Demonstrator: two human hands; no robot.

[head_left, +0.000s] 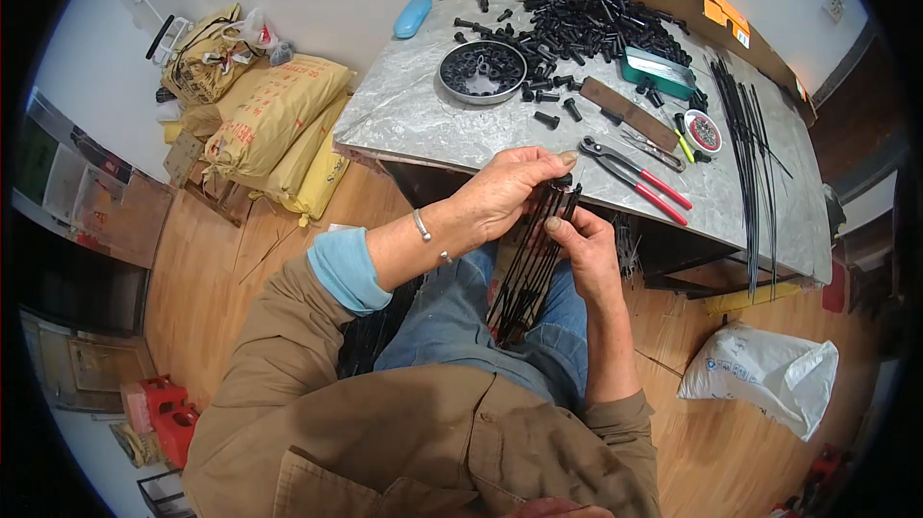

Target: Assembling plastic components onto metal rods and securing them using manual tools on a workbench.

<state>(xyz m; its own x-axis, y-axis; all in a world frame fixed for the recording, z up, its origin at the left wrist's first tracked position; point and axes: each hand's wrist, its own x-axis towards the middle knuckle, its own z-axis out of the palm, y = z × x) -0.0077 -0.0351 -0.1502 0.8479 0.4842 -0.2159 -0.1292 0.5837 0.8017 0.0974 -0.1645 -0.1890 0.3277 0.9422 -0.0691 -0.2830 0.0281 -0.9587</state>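
Over my lap, close to the table's front edge, hangs a bundle of thin black rods (525, 280) that looks like umbrella ribs. A small black fitting (564, 181) sits at the bundle's upper end. My left hand (511, 189) is closed, its thumb and fingers pinching at that fitting, which they partly cover. Lower down on the right side, my right hand (588, 251) is closed around the rods near their tops, thumb in front. The rods run down between my knees. How their ends meet the fitting is too small to make out.
On the table (385, 105) lie red-handled pincers (639, 182), a round tin (483, 73) of small black parts, a heap of black plastic pieces (596, 18), a green box (659, 73) and loose black rods (755, 153). Yellow sacks (279, 119) stand left; a white bag (755, 369) lies right.
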